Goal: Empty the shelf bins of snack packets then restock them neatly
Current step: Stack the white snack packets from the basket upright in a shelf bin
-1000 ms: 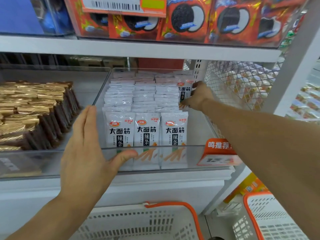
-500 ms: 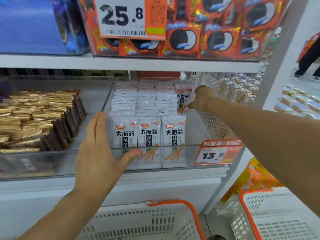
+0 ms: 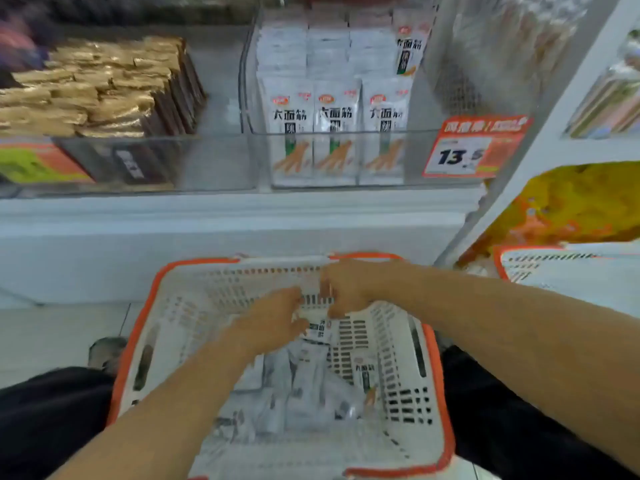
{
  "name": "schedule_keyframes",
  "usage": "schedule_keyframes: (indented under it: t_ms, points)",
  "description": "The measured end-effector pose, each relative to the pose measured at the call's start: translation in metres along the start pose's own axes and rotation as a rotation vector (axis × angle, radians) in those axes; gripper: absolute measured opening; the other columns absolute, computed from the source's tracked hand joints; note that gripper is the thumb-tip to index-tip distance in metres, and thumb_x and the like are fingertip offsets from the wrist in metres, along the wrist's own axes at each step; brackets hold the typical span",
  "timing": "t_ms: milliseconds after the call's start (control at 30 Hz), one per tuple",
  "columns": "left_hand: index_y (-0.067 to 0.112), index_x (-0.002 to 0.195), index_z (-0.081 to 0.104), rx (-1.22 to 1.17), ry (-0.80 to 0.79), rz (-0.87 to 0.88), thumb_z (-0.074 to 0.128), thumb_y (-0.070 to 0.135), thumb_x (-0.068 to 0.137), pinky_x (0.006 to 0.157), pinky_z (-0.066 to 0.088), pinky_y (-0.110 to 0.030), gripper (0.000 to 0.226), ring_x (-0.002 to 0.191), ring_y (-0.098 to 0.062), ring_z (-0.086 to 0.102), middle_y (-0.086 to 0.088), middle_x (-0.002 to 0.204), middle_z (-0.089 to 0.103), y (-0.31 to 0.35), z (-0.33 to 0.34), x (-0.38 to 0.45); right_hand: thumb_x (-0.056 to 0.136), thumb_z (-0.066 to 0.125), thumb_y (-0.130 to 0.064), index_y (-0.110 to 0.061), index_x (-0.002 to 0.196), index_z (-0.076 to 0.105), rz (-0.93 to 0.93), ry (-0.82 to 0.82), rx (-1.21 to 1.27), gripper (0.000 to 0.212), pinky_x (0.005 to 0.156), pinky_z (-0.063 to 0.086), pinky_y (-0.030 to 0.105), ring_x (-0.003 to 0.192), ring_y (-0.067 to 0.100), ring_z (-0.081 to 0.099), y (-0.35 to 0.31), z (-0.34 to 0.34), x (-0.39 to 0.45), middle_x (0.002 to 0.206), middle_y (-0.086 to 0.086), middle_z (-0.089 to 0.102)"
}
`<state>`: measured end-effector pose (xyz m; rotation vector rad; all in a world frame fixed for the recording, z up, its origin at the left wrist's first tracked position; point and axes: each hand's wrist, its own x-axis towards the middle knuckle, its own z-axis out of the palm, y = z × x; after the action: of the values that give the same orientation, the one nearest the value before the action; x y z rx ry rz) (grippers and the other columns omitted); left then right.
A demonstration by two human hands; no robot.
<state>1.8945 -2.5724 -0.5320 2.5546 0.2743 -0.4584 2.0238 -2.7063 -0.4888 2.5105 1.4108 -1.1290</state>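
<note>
Both hands met over the white basket (image 3: 145, 327); my left hand (image 3: 273, 323) and right hand (image 3: 346, 289) pinched one white snack packet (image 3: 320, 329) together, loose packets (image 3: 311, 393) heaped below; the clear shelf bin (image 3: 415, 157) stood part full above

The white shelf (image 3: 242, 209) carries two clear plastic bins side by side: the left bin (image 3: 214, 161) holds gold-and-brown packets, the right bin (image 3: 415, 157) rows of upright white snack packets (image 3: 334, 126). An orange price tag (image 3: 474, 147) marked 13.5 stands at the right bin's front
</note>
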Motion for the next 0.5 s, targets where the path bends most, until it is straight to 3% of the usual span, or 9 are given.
schedule_keyframes:
  t_ms: [67,100,167,200,267,333,400,500]
  points:
    - [0.009,0.14,0.05,0.002,-0.232,-0.147,0.062,0.033,0.098,0.1,0.042,-0.032,0.05,0.128,-0.029,0.052,-0.011,0.144,0.05,-0.036,0.053,-0.012,0.093,0.071,-0.024,0.006,0.127,0.061,0.146,-0.082,0.127,0.047,0.096,0.051,0.047,0.115,0.039,0.061,0.012,0.068,0.043,0.13,0.026,0.061]
    - [0.009,0.142,0.048,-0.017,-0.262,-0.211,0.064,0.035,0.096,0.101,0.043,-0.034,0.055,0.127,-0.029,0.052,-0.012,0.146,0.048,-0.053,0.075,-0.019,0.093,0.07,-0.021,0.006,0.13,0.058,0.207,-0.08,0.207,0.048,0.097,0.051,0.049,0.12,0.04,0.058,0.014,0.102,0.058,0.134,0.027,0.057]
    - [0.012,0.146,0.043,-0.039,-0.286,-0.292,0.067,0.039,0.092,0.101,0.044,-0.038,0.065,0.127,-0.03,0.048,-0.013,0.146,0.043,-0.082,0.115,-0.035,0.092,0.072,-0.021,-0.001,0.137,0.053,0.281,-0.038,0.401,0.054,0.088,0.051,0.04,0.122,0.037,0.057,0.01,0.17,0.069,0.135,0.022,0.057]
    - [0.013,0.148,0.039,-0.025,-0.285,-0.313,0.068,0.04,0.091,0.101,0.044,-0.039,0.069,0.129,-0.032,0.044,-0.013,0.146,0.04,-0.094,0.131,-0.042,0.089,0.076,-0.025,-0.009,0.142,0.048,0.292,-0.027,0.467,0.062,0.091,0.047,0.037,0.125,0.033,0.054,0.005,0.202,0.071,0.14,0.017,0.053]
    - [0.014,0.147,0.038,0.03,-0.239,-0.299,0.073,0.036,0.087,0.099,0.042,-0.041,0.073,0.129,-0.034,0.039,-0.013,0.145,0.037,-0.11,0.15,-0.045,0.082,0.081,-0.036,-0.022,0.15,0.035,0.329,0.001,0.551,0.083,0.108,0.036,0.045,0.137,0.027,0.037,-0.006,0.249,0.07,0.151,0.006,0.037]
    - [0.014,0.147,0.039,0.069,-0.142,-0.3,0.08,0.035,0.079,0.101,0.039,-0.045,0.082,0.131,-0.036,0.036,-0.015,0.145,0.035,-0.118,0.154,-0.041,0.077,0.083,-0.044,-0.02,0.149,0.031,0.427,0.12,0.678,0.092,0.11,0.037,0.05,0.138,0.027,0.035,-0.018,0.273,0.075,0.15,0.005,0.036]
    - [0.02,0.15,0.035,0.136,-0.084,-0.337,0.084,0.037,0.074,0.106,0.033,-0.051,0.092,0.136,-0.036,0.029,-0.013,0.149,0.03,-0.125,0.15,-0.033,0.071,0.088,-0.048,-0.011,0.142,0.034,0.523,0.21,0.864,0.096,0.101,0.048,0.048,0.128,0.032,0.048,-0.027,0.276,0.086,0.139,0.01,0.048]
    - [0.027,0.151,0.033,0.103,-0.113,-0.387,0.085,0.035,0.074,0.104,0.038,-0.056,0.093,0.137,-0.035,0.027,-0.008,0.151,0.028,-0.136,0.142,-0.027,0.068,0.09,-0.047,-0.005,0.135,0.038,0.584,0.191,0.956,0.095,0.091,0.053,0.045,0.118,0.031,0.057,-0.027,0.265,0.1,0.128,0.011,0.056]
